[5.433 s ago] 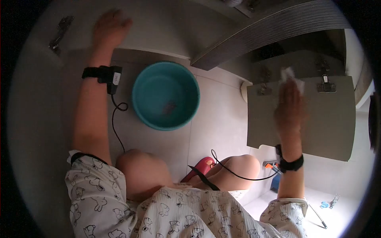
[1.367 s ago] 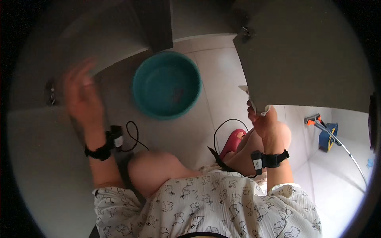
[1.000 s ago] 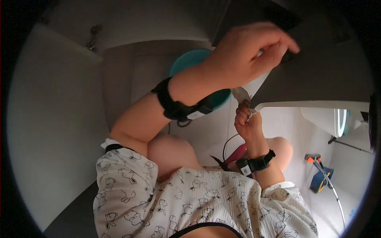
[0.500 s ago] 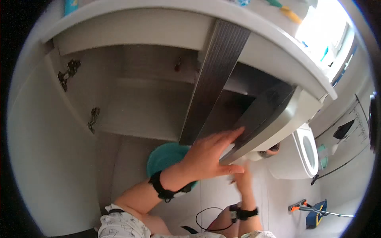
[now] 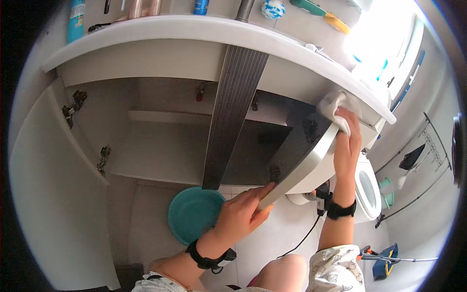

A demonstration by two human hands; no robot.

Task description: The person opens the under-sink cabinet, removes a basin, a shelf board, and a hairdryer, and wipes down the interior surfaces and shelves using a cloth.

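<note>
My left hand (image 5: 242, 212) grips the lower corner of the partly opened right cabinet door (image 5: 302, 170), thumb on one side and fingers on the other. In my right hand (image 5: 347, 138) is a white cloth (image 5: 337, 108), pressed against the top edge of that door just under the countertop (image 5: 194, 28). Below the cabinet, a teal basin (image 5: 195, 214) stands on the floor, left of my left hand. The left cabinet door (image 5: 61, 194) hangs wide open, and a dark ribbed panel (image 5: 233, 112) divides the two openings.
Bottles, a blue-and-white ball (image 5: 273, 9) and a green-and-yellow brush (image 5: 323, 14) are above the countertop. A toilet (image 5: 366, 190) stands at the right, near a wall rack (image 5: 433, 146). A mop (image 5: 384, 258) with a blue bucket is at the lower right.
The view has lifted from the floor to the cabinet front. My right hand has moved up with the cloth to the door's top edge. My left hand has closed on the door's lower corner.
</note>
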